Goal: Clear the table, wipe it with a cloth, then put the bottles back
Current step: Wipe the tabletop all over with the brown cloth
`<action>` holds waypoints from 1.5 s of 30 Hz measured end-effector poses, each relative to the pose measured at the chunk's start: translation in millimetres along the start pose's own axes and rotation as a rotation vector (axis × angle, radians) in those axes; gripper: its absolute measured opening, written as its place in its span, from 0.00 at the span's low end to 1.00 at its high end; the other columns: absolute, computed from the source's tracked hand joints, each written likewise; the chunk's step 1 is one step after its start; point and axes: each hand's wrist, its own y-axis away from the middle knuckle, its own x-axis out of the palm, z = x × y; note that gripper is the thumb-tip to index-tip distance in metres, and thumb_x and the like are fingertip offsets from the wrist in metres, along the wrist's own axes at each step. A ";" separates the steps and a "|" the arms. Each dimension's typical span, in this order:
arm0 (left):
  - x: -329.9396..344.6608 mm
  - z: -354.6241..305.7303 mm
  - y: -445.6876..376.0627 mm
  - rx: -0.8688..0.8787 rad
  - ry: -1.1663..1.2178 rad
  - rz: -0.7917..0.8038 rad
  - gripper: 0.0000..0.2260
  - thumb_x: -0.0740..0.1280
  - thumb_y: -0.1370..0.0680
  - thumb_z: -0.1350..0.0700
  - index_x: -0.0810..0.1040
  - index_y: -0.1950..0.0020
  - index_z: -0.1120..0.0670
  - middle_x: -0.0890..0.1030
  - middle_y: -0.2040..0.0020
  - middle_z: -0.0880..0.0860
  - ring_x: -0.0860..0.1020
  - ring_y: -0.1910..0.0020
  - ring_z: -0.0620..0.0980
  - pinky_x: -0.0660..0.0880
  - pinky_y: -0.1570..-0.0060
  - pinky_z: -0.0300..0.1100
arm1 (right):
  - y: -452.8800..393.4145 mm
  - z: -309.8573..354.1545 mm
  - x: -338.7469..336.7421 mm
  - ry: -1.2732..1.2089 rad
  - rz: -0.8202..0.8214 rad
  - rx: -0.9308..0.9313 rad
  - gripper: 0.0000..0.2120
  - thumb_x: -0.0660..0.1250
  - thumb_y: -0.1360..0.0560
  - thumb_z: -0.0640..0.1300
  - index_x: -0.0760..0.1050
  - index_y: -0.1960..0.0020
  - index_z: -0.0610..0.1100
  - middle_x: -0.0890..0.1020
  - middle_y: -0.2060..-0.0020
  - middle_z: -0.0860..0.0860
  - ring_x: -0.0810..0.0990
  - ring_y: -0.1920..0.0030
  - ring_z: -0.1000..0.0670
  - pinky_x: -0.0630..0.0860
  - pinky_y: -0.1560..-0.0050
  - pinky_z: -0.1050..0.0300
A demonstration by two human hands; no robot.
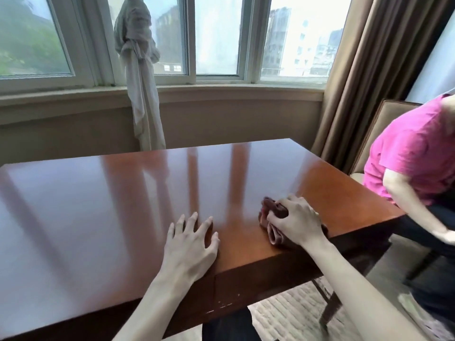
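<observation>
A glossy reddish-brown wooden table [110, 205] fills the middle of the view. My right hand [299, 221] grips a bunched brown cloth [272, 212] and holds it down on the tabletop near the front right corner. My left hand [190, 242] rests flat on the table near its front edge, fingers spread and straight, a little left of the cloth. No bottles are in view.
A person in a pink shirt [413, 153] sits on a chair [384, 114] right of the table, one arm hanging past the table's right edge. Behind the table are a window sill [221, 91], a knotted white curtain [140, 77] and brown drapes [369, 70].
</observation>
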 end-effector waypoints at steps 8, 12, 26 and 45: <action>-3.9 -1.5 -18.4 -0.011 0.010 -0.066 0.30 0.48 0.23 0.36 0.67 0.23 0.41 0.68 0.23 0.49 0.65 0.25 0.52 0.62 0.26 0.50 | 1.3 80.6 38.2 -0.035 -0.046 -0.093 0.20 0.64 0.30 0.65 0.82 0.47 0.55 0.82 0.50 0.53 0.79 0.47 0.42 0.76 0.45 0.46; -20.2 33.0 -20.3 -0.079 0.062 -0.129 0.24 0.55 0.19 0.43 0.70 0.24 0.46 0.70 0.24 0.51 0.67 0.26 0.53 0.65 0.27 0.49 | 13.1 129.9 49.8 -0.164 0.082 -0.400 0.18 0.64 0.29 0.66 0.82 0.51 0.55 0.79 0.54 0.55 0.78 0.52 0.46 0.77 0.49 0.48; -28.9 133.0 1.3 -0.308 -0.025 -0.093 0.26 0.51 0.18 0.39 0.60 0.19 0.42 0.59 0.19 0.51 0.53 0.19 0.54 0.48 0.21 0.53 | -53.3 207.0 107.4 -0.173 0.161 -0.386 0.18 0.63 0.29 0.66 0.79 0.51 0.54 0.78 0.52 0.54 0.77 0.47 0.45 0.76 0.47 0.48; -52.8 145.1 11.9 -0.256 0.449 -0.143 0.23 0.58 0.16 0.49 0.64 0.20 0.50 0.61 0.19 0.52 0.55 0.20 0.50 0.51 0.21 0.47 | 36.9 240.7 83.0 -0.051 0.182 -0.441 0.25 0.56 0.24 0.67 0.77 0.35 0.56 0.79 0.44 0.52 0.77 0.42 0.42 0.75 0.42 0.43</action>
